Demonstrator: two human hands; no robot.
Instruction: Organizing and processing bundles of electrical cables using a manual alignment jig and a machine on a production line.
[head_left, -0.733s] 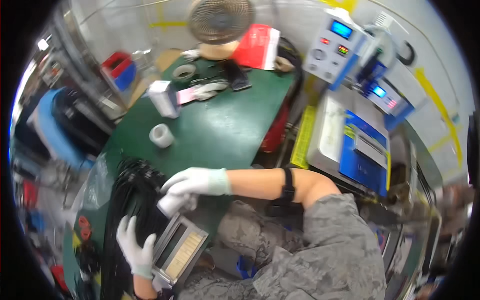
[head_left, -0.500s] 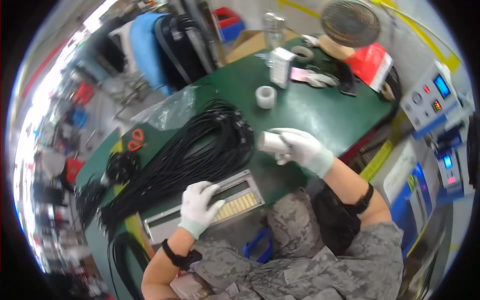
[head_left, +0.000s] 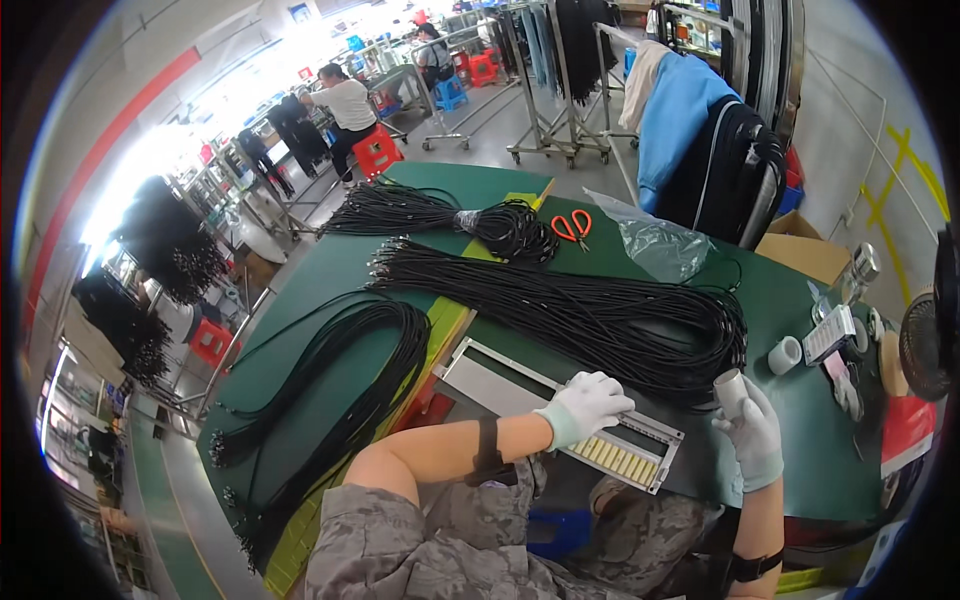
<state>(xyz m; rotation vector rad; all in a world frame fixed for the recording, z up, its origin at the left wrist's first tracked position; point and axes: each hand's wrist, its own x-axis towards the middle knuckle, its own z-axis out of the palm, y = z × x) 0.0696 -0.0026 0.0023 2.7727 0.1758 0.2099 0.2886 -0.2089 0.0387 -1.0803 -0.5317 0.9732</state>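
My left hand (head_left: 588,405), in a white glove, rests palm down with fingers loosely extended over a long metal frame (head_left: 500,385) at the table's near edge. A row of pale yellow blocks (head_left: 612,459) sits in the right part of this frame, beside a long slot. To its right, my gloved right hand (head_left: 757,440) is raised, its fingers wrapped round a short white roll (head_left: 731,392). Just beyond the frame lies a large looped bundle of black cords (head_left: 590,315), close to both hands.
More black cord bundles lie at left (head_left: 370,345) and far back (head_left: 440,215). Red-handled snips (head_left: 572,228) and a clear plastic bag (head_left: 660,245) are behind the large bundle. A second white roll (head_left: 785,355), a small box (head_left: 829,335) and a fan (head_left: 925,340) stand at right.
The view has swung left, bringing more cords, garment racks and seated people into sight. My left hand stays at the frame with its fingers lying flatter; my right hand still holds the white roll, now more upright.
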